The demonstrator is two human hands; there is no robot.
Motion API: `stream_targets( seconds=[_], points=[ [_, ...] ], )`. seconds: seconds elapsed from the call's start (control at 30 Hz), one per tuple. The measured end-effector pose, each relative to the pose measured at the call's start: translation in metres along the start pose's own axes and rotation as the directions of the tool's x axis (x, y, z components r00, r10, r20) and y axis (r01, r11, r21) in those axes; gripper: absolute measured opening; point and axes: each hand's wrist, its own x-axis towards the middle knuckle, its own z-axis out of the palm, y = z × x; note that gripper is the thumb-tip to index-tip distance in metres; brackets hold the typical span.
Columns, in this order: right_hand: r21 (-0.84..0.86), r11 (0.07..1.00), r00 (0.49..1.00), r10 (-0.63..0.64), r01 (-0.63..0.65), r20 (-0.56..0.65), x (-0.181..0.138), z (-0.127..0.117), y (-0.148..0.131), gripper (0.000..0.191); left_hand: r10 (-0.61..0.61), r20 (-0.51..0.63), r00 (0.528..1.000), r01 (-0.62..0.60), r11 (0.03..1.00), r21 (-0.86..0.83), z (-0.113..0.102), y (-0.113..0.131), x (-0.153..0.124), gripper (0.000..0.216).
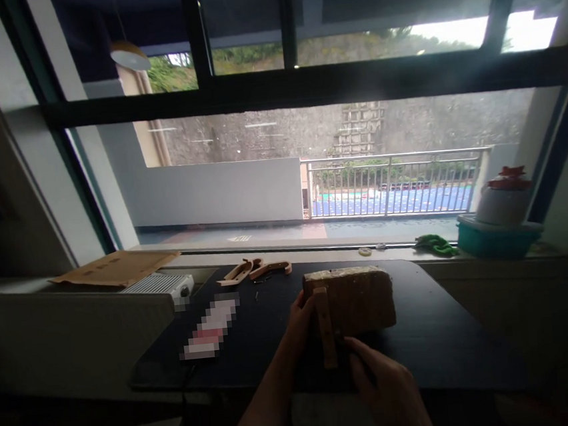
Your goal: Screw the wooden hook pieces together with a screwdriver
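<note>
On the dark table, a brown box-like block (363, 302) with a pale, rough top edge stands before me. A narrow wooden strip (329, 349) with small dark holes lies upright against its near left side. My left hand (300, 320) is closed around the left edge of the strip, close to the block; some fingers are hidden behind. My right hand (382, 371) is closed on a slim dark-handled tool (345, 342), its tip close to the strip's right side. Shadow hides the tool's exact kind and whether it touches the wood.
Curved wooden hook-shaped pieces (271, 269) and a few small screws (256, 296) lie at the table's back. A blurred-out flat item (211, 328) is left. On the sill stand a teal box (497, 236) and a green cloth-like thing (435, 245); a brown envelope (116, 268) lies left.
</note>
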Motion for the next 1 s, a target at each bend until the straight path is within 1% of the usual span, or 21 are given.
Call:
stream_targets(
  seconds=[0.03,0.1,0.23,0.37,0.47,0.53,0.6,0.73,0.8,0.83,0.9,1.0],
  points=[
    [-0.01,0.999,0.998,-0.032,0.032,-0.049,0.001,-0.001,-0.002,0.038,0.004,-0.012,1.0,-0.004,1.0,0.003,0.0,-0.001,0.001,0.03],
    [-0.06,0.995,0.993,-0.08,0.074,-0.092,0.004,-0.003,-0.007,0.038,0.008,-0.034,0.999,-0.008,1.0,0.008,-0.001,-0.002,0.001,0.03],
    [-0.14,0.983,0.989,-0.128,0.116,-0.078,0.008,-0.001,-0.01,0.036,0.007,-0.056,0.998,-0.006,1.0,0.016,-0.002,-0.003,-0.001,0.03],
    [-0.139,0.977,0.981,-0.177,0.164,-0.085,0.01,0.001,-0.008,0.035,0.014,-0.058,0.998,-0.013,1.0,0.021,-0.003,-0.002,-0.002,0.03],
    [-0.147,0.975,0.979,-0.181,0.167,-0.091,0.012,0.001,-0.009,0.034,0.029,-0.068,0.997,-0.028,0.999,0.023,-0.003,-0.002,-0.003,0.03],
    [-0.166,0.971,0.979,-0.187,0.172,-0.077,0.014,-0.001,-0.012,0.034,0.038,-0.077,0.996,-0.037,0.999,0.024,-0.002,-0.002,-0.004,0.03],
    [-0.223,0.956,0.978,-0.207,0.193,-0.041,0.016,-0.005,-0.016,0.032,0.042,-0.083,0.996,-0.04,0.999,0.026,-0.001,-0.002,-0.004,0.03],
    [-0.433,0.86,0.962,-0.261,0.272,0.086,0.023,-0.016,-0.027,0.032,0.038,-0.078,0.996,-0.036,0.999,0.025,-0.002,0.001,-0.006,0.03],
    [-0.468,0.834,0.956,-0.249,0.292,0.153,0.027,-0.023,-0.032,0.034,0.037,-0.077,0.996,-0.035,0.999,0.022,-0.002,0.002,-0.007,0.03],
    [-0.456,0.844,0.958,-0.228,0.282,0.172,0.028,-0.026,-0.034,0.034,0.038,-0.077,0.996,-0.036,0.999,0.02,-0.003,0.002,-0.007,0.03],
    [-0.39,0.893,0.969,-0.166,0.226,0.181,0.03,-0.029,-0.035,0.033,0.041,-0.079,0.996,-0.04,0.999,0.018,-0.003,0.003,-0.008,0.03],
    [-0.268,0.954,0.984,-0.091,0.13,0.156,0.03,-0.03,-0.034,0.034,0.052,-0.08,0.995,-0.051,0.999,0.018,-0.002,0.004,-0.01,0.029]
  ],
)
